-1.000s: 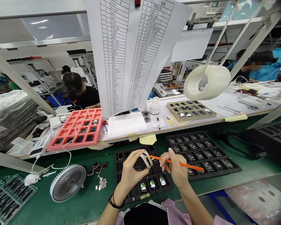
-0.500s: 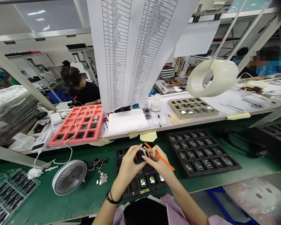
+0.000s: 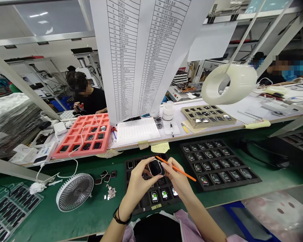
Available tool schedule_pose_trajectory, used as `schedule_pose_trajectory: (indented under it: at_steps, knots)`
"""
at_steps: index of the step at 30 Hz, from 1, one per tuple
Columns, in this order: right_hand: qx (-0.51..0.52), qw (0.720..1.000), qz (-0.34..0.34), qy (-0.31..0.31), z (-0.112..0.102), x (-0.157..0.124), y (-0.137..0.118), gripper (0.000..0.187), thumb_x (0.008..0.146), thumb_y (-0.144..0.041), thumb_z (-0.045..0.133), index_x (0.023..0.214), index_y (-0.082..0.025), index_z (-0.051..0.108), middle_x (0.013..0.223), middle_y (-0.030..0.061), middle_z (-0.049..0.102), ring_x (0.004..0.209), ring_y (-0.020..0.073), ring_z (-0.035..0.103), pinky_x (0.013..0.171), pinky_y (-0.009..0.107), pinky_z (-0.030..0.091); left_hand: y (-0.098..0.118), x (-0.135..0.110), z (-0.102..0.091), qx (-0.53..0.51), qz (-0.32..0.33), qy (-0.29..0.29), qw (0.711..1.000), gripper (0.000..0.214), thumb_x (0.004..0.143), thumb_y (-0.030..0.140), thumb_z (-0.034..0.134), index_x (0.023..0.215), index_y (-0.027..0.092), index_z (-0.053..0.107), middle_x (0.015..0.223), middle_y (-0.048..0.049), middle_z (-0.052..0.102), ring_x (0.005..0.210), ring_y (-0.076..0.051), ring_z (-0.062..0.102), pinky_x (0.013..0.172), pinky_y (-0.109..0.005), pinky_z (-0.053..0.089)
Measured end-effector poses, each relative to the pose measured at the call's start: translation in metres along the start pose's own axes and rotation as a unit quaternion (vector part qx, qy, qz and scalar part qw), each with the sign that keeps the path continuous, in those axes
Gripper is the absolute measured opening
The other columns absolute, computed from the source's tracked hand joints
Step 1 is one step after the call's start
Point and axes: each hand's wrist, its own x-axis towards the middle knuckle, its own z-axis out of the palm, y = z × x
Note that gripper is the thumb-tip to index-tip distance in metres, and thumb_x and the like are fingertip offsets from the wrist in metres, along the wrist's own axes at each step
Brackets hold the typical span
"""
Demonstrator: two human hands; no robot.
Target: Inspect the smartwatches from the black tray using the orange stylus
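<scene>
A long green workbench (image 3: 65,222) is overhung by a white shelf (image 3: 244,109), on which a coral-pink foam tray (image 3: 72,137) is set at the left. On the bench, a black foam tray filled with square watches (image 3: 229,185) is placed to the right, and a second, partly hidden black foam tray (image 3: 168,201) is seen beneath the hands. A round white fan (image 3: 74,192) is stood to their left. Above the second tray, a square, black-faced watch body with a pale metallic rim (image 3: 155,167) is gripped by the left hand (image 3: 140,176), the thumb being set along its lower edge. Its right edge is met by the fingers of the right hand (image 3: 175,176), in which a slender orange stick (image 3: 183,173) is held slantwise; whether the watch body is touched by its tip cannot be told. Small silvery pieces (image 3: 110,193) are scattered near the fan.
</scene>
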Motion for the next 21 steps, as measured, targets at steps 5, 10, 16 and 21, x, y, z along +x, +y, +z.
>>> schedule_pose_trajectory:
  at_steps: [5, 10, 16, 21]
  knots:
    - [-0.040, 0.997, -0.069, 0.021, -0.005, 0.001, 0.000, 0.047, 0.073, -0.036, 0.077, 0.061, -0.021, 0.034, 0.063, -0.0040, 0.052, 0.061, 0.0116, 0.045, 0.058, 0.023, 0.037, -0.001, -0.001, -0.002, -0.031, -0.028, 0.066, 0.997, 0.048, 0.076, 0.037, 0.073, 0.119, 0.022, 0.059, 0.113, -0.0089, 0.067, 0.077, -0.016, 0.067, 0.065, -0.028, 0.059]
    - [-0.073, 0.988, -0.118, 0.062, -0.008, 0.000, -0.004, 0.047, 0.075, -0.034, 0.076, 0.060, -0.022, 0.033, 0.065, -0.0027, 0.055, 0.069, 0.0143, 0.054, 0.065, 0.025, 0.040, -0.003, 0.000, -0.011, -0.067, -0.071, 0.121, 0.988, 0.051, 0.075, 0.036, 0.073, 0.120, 0.021, 0.056, 0.108, -0.0085, 0.067, 0.090, -0.021, 0.067, 0.067, -0.027, 0.059]
    - [-0.106, 0.984, -0.123, 0.074, -0.018, 0.008, 0.007, 0.045, 0.076, -0.038, 0.073, 0.062, -0.023, 0.033, 0.073, 0.0002, 0.061, 0.084, 0.0196, 0.061, 0.075, 0.029, 0.044, -0.023, -0.006, -0.010, -0.009, -0.069, 0.097, 0.993, 0.045, 0.080, 0.035, 0.068, 0.121, 0.025, 0.055, 0.111, -0.0075, 0.063, 0.075, -0.014, 0.065, 0.067, -0.027, 0.056]
    - [-0.267, 0.940, -0.146, 0.153, -0.078, 0.039, 0.062, 0.049, 0.078, -0.055, 0.062, 0.060, -0.024, 0.029, 0.066, -0.0015, 0.053, 0.078, 0.0190, 0.059, 0.072, 0.028, 0.044, -0.091, -0.041, 0.001, 0.090, -0.114, 0.043, 0.988, 0.038, 0.084, 0.032, 0.056, 0.121, 0.025, 0.055, 0.108, -0.0066, 0.063, 0.060, -0.011, 0.059, 0.063, -0.029, 0.054]
